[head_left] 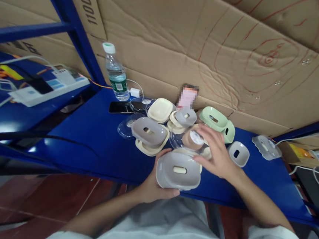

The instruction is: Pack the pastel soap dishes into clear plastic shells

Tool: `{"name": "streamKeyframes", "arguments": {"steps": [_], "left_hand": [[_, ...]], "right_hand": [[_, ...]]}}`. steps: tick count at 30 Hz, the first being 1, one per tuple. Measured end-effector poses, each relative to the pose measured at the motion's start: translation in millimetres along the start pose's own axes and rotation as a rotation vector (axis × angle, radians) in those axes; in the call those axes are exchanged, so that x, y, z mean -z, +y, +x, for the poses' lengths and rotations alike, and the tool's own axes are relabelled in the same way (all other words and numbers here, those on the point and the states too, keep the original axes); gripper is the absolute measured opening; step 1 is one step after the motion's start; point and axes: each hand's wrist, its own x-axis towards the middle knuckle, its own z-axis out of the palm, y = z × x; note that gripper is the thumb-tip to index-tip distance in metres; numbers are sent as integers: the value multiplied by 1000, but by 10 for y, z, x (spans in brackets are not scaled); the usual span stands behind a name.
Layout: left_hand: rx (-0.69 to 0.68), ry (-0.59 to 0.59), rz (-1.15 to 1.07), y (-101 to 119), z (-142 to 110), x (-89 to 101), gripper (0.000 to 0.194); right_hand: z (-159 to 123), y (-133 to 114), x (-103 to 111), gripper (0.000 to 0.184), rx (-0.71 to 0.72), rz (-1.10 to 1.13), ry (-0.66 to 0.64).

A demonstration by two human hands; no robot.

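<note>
In the head view, my left hand (156, 184) wraps round the side and underside of a grey oval dish (168, 176). The dish has a slot in its floor, and a cream base shows at its edge. My right hand (215, 150) grips a clear plastic lid (196, 137) with a round white label, just above and behind this dish. Beyond the left hand, another grey slotted dish (150, 131) rests on a cream base (153, 148). A smaller grey dish (187, 116) leans on cream pieces behind the lid. Green slotted dishes (214, 117) stand behind my right hand.
On the blue table (85, 139) are a water bottle (117, 76), a dark phone (118, 107), a cream square piece (161, 110), a clear lid (127, 126) and a small grey dish (238, 154). A translucent tray (267, 147) lies right. Cardboard (160, 41) stands behind.
</note>
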Motion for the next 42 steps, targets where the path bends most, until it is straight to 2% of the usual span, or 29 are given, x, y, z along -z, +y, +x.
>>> {"name": "streamKeyframes", "arguments": {"steps": [4,7,9,13,16,19,22,25,27,28,30,31,34,37,39,40,42], "left_hand": [[48,17,-15,-17,5,-8,121],[59,-1,-6,-4,4,-14,127],[71,-2,0,5,2,-14,129],[70,-15,3,4,-5,-8,130],[53,-25,-18,-5,-8,-1,126],[48,-13,-51,-13,-10,4,126],[27,-4,-65,-24,-16,14,122],[-30,28,-17,-31,-28,26,112],[-62,75,29,-27,-34,33,108],[-76,95,52,-22,-33,34,106],[-102,110,97,-9,-24,29,102],[-119,108,122,0,-16,21,102],[-190,37,178,50,11,-26,107],[-247,-43,186,174,42,-46,109],[-300,37,230,315,115,31,104],[-344,127,278,400,188,112,102],[-455,398,420,576,423,365,103]], "right_hand": [[832,157,-148,73,68,-94,-100],[1434,194,-452,71,93,-202,-190],[1737,193,-687,71,85,-270,-242],[2058,208,-1036,71,7,-311,-320],[2103,269,-1094,67,-63,-268,-392],[2006,318,-965,63,-110,-212,-429],[1713,265,-665,55,-41,-128,-320],[1205,79,-272,51,124,97,-242],[799,-87,-42,54,222,242,-306],[597,-170,44,62,225,267,-369],[230,-311,140,80,194,272,-449],[76,-360,156,82,167,268,-465],[-241,-387,157,71,115,343,-435],[-386,-259,217,59,78,573,-347],[-440,-120,291,55,33,655,-244],[-463,-41,323,53,8,640,-184],[-504,129,354,50,-42,517,-58]]}}
